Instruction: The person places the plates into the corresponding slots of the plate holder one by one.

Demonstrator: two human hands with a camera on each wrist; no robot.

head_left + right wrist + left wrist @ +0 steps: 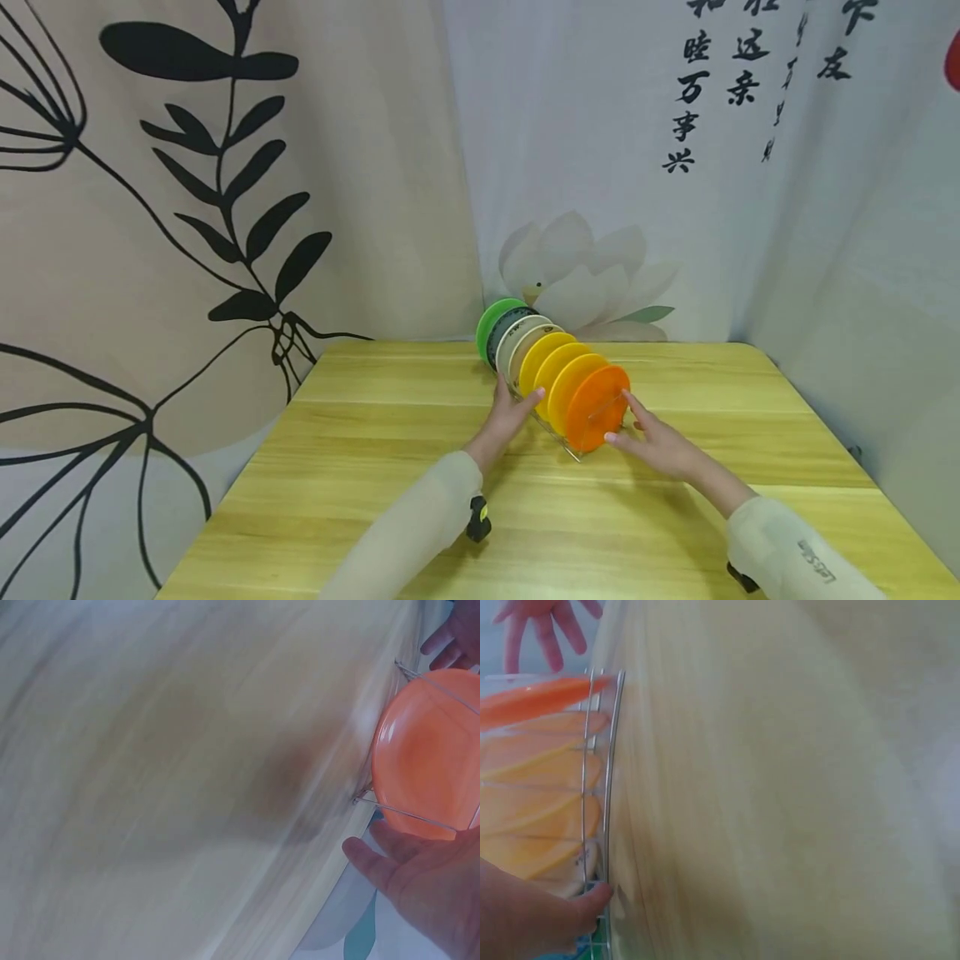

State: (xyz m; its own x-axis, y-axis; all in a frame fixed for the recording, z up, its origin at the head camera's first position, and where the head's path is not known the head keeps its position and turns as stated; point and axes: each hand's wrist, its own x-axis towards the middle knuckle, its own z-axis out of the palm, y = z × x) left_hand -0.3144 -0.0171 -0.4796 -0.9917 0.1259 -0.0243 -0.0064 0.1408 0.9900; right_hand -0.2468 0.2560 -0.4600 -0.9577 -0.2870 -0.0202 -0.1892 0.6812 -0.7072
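A wire rack (609,787) holds a slanting row of upright plates. The orange plate (597,408) stands at the near end, with yellow plates (558,371) behind it. Farther back come pale lettered plates (517,337), a dark patterned plate (501,329) and a green plate (489,321). My left hand (510,417) is at the rack's left side, thumb and fingers spread; in the left wrist view a finger touches the side wire. My right hand (663,446) is beside the orange plate, fingers spread, one fingertip right at its rim.
The rack stands on a wood-grain table (360,500), toward its back edge. A printed curtain (390,167) hangs behind and along the sides. Each sleeve carries a small dark device, such as the left one (478,518).
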